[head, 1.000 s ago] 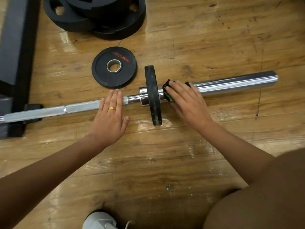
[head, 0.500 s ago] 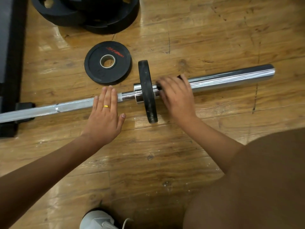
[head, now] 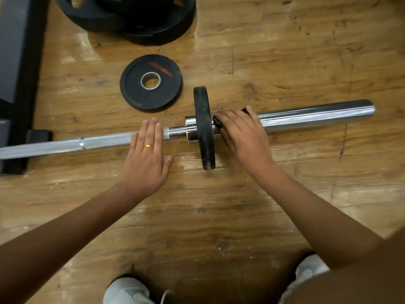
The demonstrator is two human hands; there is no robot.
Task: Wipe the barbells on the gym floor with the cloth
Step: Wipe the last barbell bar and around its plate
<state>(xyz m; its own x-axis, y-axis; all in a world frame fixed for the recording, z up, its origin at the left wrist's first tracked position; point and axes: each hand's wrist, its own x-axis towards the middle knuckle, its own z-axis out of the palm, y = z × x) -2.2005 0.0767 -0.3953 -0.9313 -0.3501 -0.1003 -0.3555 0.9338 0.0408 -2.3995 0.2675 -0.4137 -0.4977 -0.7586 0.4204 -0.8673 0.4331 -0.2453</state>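
The barbell point(head: 317, 116) lies crosswise on the wooden floor point(head: 285, 205), with a stack of plates point(head: 135, 18) beyond it, a loose plate point(head: 133, 84) flat just behind it, and a black plate point(head: 205, 128) upright on its chrome sleeve. The left grip point(head: 146, 156) rests flat on the knurled shaft, fingers straight and together. The right grip point(head: 243, 137) curls over the dark cloth point(head: 245, 110), clamping it to the sleeve right beside the black plate.
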